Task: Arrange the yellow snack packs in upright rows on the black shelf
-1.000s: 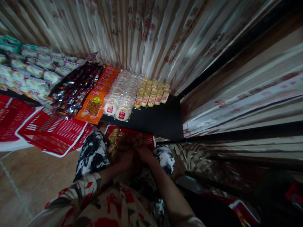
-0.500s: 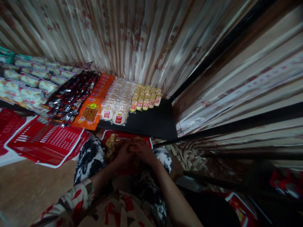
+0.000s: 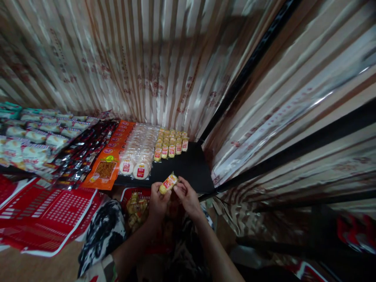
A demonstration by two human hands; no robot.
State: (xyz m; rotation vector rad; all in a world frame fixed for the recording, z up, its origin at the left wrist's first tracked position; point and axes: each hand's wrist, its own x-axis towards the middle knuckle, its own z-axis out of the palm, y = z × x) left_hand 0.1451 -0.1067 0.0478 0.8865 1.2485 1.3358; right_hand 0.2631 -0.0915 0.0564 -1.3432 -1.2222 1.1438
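A small yellow snack packet [image 3: 168,183] with a red label is lifted just above the front edge of a black shelf [image 3: 190,170]. My left hand [image 3: 158,201] pinches its lower end and my right hand [image 3: 185,194] pinches its upper end. Below my hands, a red basket [image 3: 129,193] on my lap holds several more such packets [image 3: 135,207]. On the shelf stand rows of the same yellow packets [image 3: 170,143], beside round white cakes in clear wrap [image 3: 138,154].
Left of the white cakes lie orange packs [image 3: 110,160], dark foil packs [image 3: 80,156] and pale wrapped packs [image 3: 32,137]. Red baskets [image 3: 44,211] lie at the lower left. Striped plastic sheeting [image 3: 152,66] hangs behind and to the right, with black shelf rails [image 3: 293,152].
Both hands rose out of the red basket on my lap, bringing one yellow packet up to the shelf's front edge. The view tilted upward.
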